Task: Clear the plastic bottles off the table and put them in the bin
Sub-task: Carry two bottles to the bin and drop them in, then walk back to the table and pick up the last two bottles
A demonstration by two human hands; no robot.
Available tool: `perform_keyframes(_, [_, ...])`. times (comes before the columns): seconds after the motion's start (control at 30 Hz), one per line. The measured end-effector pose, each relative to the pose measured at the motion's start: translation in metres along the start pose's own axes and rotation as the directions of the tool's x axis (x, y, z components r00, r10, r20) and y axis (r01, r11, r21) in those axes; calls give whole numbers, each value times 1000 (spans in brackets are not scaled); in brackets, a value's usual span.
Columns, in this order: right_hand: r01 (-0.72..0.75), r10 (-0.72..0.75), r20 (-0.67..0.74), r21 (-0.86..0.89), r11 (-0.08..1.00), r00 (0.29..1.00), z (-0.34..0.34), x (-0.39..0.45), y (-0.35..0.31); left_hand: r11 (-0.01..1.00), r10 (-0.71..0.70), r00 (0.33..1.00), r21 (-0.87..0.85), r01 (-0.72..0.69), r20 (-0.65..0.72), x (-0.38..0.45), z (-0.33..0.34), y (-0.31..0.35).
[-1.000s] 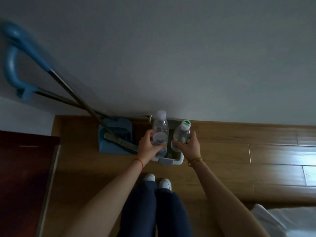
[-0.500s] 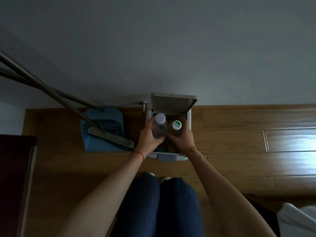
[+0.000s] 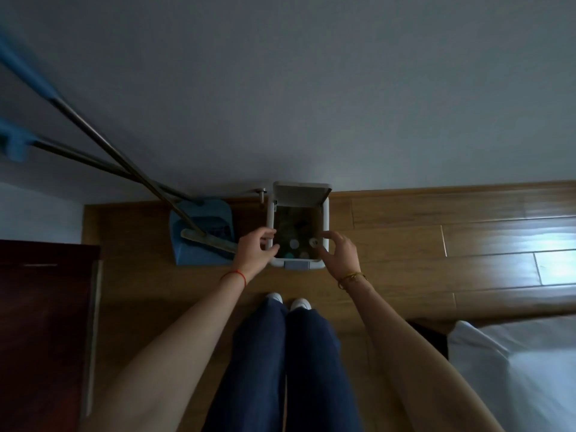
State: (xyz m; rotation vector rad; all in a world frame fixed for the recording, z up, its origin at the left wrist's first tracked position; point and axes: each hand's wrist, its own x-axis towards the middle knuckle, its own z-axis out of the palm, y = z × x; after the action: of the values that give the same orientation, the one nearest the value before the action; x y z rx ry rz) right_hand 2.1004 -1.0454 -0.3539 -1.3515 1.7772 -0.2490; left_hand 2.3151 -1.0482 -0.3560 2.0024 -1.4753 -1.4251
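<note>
Both bottles now dropped in the bin

The left hand (image 3: 254, 249) and right hand (image 3: 338, 255) hover empty at the rim of the bin (image 3: 325, 219), each grip released, fingers spread. Half a second ago each clasped a bottle over the opening; now the bottles (image 3: 294, 243) lie inside, caps showing under the raised lid (image 3: 300, 194). This load looks done.
</note>
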Motion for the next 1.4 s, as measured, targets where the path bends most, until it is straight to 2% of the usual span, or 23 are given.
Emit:
perform_keyframes(0.17, [-37, 36, -40, -24, 999, 999, -64, -108, -33, 999, -38, 999, 21, 38, -18, -102, -49, 62])
perform_keyframes(0.37, [-205, 219, -111, 122, 971, 969, -119, -245, -52, 986, -158, 986, 71, 153, 62, -204, -102, 95])
perform_keyframes(0.5, [-329, 353, -127, 175, 928, 927, -124, -306, -37, 967, -245, 966, 91, 237, 87, -234, -117, 90])
perform_keyframes(0.7, [-487, 549, -172, 303, 819, 818, -120, -355, 0, 945, -296, 940, 196, 263, 168, -221, -115, 92])
perform_keyframes(0.87, [-520, 673, -184, 501, 691, 717, -132, -362, 18, 919, -352, 898, 281, 277, 265, -188, -86, 130])
perform_keyframes(1.03, [-505, 787, -140, 696, 510, 601, -161, -350, 53, 896, -361, 881, 377, 236, 307, -139, -45, 182])
perform_keyframes(1.17, [-456, 852, -146, 793, 404, 502, -220, -340, 112, 899, -311, 881, 410, 152, 356, -96, 24, 268])
perform_keyframes(1.4, [-390, 896, -93, 877, 280, 434, -309, -322, 232, 895, -171, 883, 444, -47, 438, -51, 159, 424])
